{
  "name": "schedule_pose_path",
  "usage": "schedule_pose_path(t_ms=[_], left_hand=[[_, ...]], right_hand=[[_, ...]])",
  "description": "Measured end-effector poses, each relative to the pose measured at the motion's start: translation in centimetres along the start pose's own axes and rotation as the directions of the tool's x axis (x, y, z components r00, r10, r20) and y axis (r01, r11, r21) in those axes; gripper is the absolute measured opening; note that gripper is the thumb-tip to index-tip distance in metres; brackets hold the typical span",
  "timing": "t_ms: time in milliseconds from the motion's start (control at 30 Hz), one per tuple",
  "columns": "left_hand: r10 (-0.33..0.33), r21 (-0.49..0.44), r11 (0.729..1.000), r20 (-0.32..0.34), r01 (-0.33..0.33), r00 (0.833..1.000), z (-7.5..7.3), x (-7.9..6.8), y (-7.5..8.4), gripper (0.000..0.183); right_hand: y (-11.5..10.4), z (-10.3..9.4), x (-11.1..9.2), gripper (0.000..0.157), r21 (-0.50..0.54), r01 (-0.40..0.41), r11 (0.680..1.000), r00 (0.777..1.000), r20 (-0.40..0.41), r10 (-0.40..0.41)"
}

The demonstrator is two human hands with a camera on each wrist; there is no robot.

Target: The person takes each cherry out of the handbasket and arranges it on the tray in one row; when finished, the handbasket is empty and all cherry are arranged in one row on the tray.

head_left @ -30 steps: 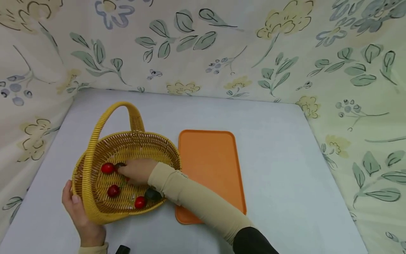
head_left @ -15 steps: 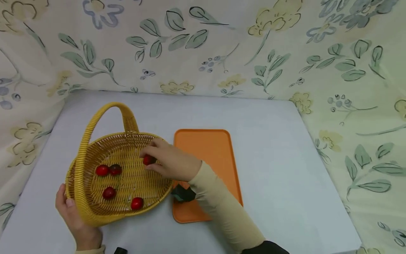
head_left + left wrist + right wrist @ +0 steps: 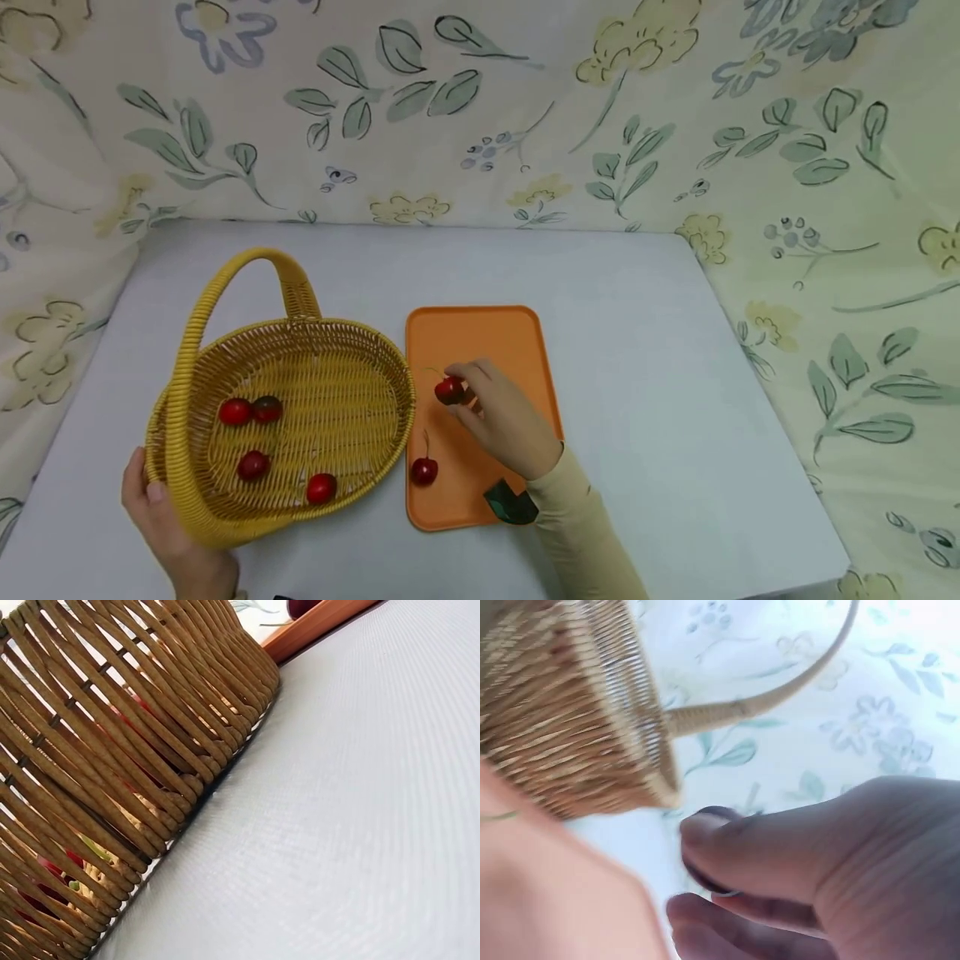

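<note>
The right hand (image 3: pixel 504 417) pinches a glossy dark-red cherry with a thin stem (image 3: pixel 449 390) over a flat orange rectangular tray (image 3: pixel 480 329). A second stemmed, dark-red cherry (image 3: pixel 423 472) lies near the tray's left edge. Beside it, the left hand (image 3: pixel 178 533) grips the rim of a yellow woven oval basket with an arched handle (image 3: pixel 330 408) containing four round red fruits (image 3: pixel 322 489).

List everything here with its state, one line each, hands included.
Basket: open-topped, handle up
Four cherries: lying inside the basket, two side by side
Tray: flat, beside the basket
Tray cherry: lying on the tray, stem attached
Held cherry: pinched, over the tray, contact unclear
Left hand: grips the basket's side
Right hand: pinches the held cherry
</note>
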State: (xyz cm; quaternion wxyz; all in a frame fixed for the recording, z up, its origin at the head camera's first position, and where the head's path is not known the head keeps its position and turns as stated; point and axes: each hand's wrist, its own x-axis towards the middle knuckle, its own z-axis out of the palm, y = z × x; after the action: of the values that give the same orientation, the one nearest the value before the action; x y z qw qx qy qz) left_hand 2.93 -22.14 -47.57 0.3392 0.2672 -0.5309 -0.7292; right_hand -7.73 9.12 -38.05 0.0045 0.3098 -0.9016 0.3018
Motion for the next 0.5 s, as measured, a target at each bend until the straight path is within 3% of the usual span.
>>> schedule_pose_path(t_ms=[267,500], left_hand=[[0.004,-0.034,0.999,-0.001,-0.004,1.0,0.1,0.0,0.2,0.042],[0.029,-0.144,0.989,0.003,-0.028,1.0,0.1,0.1,-0.3,0.041]], right_hand=[[1.2,3.4,-4.9,0.039,0.034,-0.145,0.989,0.984,-0.097,0.148],[1.4,6.3,-8.0,0.035,0.023,-0.204,0.979,0.977,-0.051,0.205]])
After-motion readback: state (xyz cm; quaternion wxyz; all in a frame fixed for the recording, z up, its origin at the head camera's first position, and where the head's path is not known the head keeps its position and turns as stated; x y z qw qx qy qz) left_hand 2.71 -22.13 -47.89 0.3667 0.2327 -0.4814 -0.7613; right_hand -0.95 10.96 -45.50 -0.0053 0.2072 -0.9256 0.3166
